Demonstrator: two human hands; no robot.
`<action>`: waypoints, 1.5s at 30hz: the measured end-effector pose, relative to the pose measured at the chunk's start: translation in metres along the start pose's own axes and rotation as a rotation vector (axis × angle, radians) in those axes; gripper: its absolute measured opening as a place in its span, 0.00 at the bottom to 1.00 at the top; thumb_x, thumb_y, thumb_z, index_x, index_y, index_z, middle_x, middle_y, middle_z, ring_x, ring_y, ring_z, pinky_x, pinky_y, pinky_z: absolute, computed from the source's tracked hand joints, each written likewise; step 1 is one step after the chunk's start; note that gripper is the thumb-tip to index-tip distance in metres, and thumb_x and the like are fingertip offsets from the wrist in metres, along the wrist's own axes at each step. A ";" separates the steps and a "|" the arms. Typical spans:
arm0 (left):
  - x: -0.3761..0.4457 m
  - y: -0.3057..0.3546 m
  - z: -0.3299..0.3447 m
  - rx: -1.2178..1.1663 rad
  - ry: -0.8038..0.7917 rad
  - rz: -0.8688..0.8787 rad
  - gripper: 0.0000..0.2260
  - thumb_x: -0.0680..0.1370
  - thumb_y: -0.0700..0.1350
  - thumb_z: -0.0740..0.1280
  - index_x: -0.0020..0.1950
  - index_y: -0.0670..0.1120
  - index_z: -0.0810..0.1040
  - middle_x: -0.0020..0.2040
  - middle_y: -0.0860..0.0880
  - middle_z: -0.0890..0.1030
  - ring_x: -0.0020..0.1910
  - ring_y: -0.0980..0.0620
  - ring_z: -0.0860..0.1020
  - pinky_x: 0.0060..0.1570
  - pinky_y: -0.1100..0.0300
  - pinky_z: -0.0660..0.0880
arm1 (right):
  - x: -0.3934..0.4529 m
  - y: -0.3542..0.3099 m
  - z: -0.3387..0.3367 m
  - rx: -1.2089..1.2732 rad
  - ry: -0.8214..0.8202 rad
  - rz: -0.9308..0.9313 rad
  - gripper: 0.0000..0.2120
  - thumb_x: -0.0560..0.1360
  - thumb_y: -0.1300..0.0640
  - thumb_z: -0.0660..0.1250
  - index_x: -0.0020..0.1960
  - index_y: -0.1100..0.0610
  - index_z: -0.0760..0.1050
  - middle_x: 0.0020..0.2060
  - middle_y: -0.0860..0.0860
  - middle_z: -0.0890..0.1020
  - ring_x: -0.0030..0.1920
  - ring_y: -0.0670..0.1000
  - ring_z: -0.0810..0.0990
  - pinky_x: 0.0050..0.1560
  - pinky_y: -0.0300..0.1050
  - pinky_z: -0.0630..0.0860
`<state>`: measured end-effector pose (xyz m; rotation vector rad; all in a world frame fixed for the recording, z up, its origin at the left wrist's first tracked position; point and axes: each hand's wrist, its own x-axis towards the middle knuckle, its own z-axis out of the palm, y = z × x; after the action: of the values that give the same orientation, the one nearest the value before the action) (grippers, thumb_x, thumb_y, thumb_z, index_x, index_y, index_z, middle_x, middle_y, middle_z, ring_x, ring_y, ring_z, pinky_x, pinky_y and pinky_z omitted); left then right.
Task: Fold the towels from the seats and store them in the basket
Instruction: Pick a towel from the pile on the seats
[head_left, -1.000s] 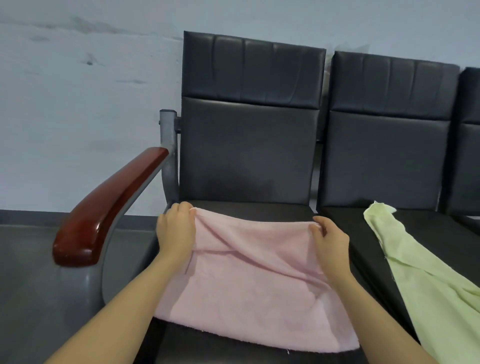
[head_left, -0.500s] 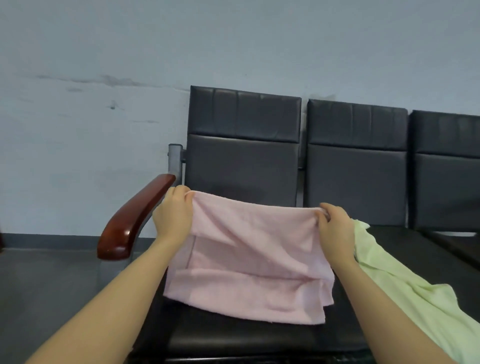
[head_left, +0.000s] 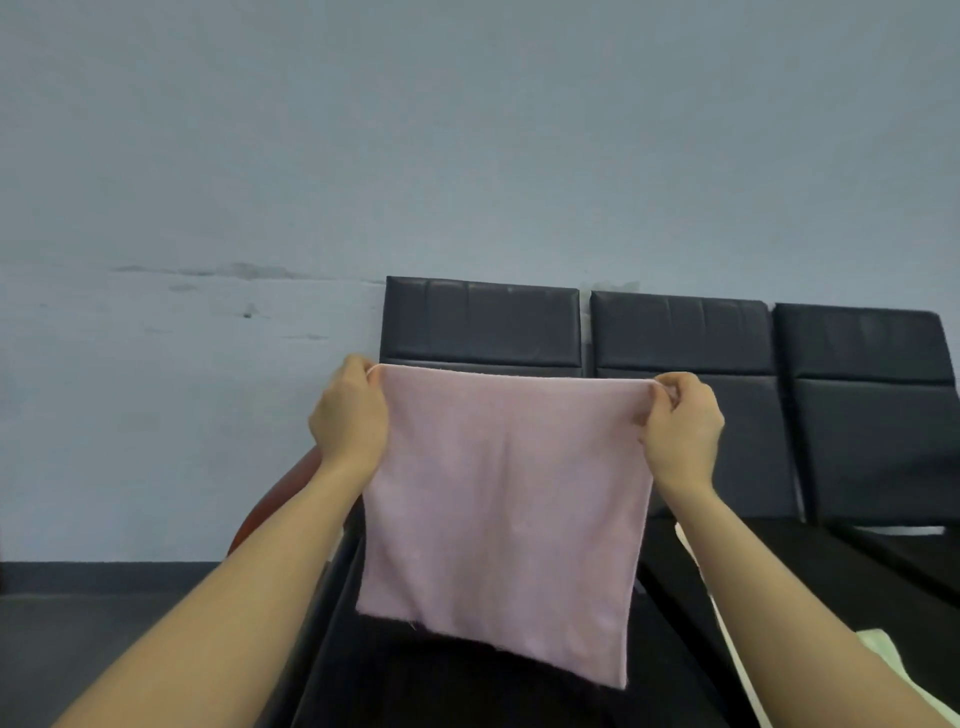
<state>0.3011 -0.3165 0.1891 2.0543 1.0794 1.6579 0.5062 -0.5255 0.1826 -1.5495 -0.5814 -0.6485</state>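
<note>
Pink towel (head_left: 501, 512) is held up in the air before the black seats (head_left: 680, 332), hanging flat from its top edge. Left hand (head_left: 350, 415) pinches the top left corner; right hand (head_left: 683, 426) pinches the top right corner, fingers curled. A pale green towel (head_left: 878, 647) lies on the seat to the right.

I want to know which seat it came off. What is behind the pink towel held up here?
Behind the pink towel is the leftmost seat; its upper backrest shows, but the lower backrest and most of the cushion are covered.
</note>
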 end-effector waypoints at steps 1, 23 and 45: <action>0.001 0.001 -0.002 -0.009 0.005 0.018 0.10 0.83 0.44 0.54 0.53 0.43 0.74 0.48 0.46 0.77 0.43 0.46 0.73 0.43 0.54 0.67 | 0.003 -0.003 -0.002 0.006 0.011 -0.006 0.06 0.81 0.57 0.58 0.48 0.50 0.72 0.51 0.50 0.75 0.47 0.54 0.78 0.46 0.60 0.79; -0.024 -0.068 0.103 -0.288 -0.126 -0.256 0.05 0.80 0.44 0.62 0.49 0.45 0.75 0.45 0.50 0.78 0.46 0.49 0.77 0.44 0.56 0.73 | -0.008 0.098 0.064 -0.063 -0.099 0.272 0.08 0.81 0.61 0.56 0.54 0.61 0.73 0.54 0.57 0.75 0.48 0.51 0.74 0.48 0.43 0.68; -0.063 -0.072 0.098 -0.430 -0.075 -0.167 0.02 0.82 0.46 0.57 0.51 0.51 0.68 0.51 0.49 0.74 0.52 0.51 0.74 0.52 0.55 0.73 | -0.036 0.109 0.052 0.181 -0.091 0.223 0.05 0.82 0.60 0.55 0.56 0.54 0.68 0.47 0.47 0.75 0.45 0.40 0.73 0.38 0.22 0.67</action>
<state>0.3615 -0.2900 0.0694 1.6885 0.7638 1.5533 0.5601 -0.4819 0.0781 -1.4525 -0.5118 -0.3482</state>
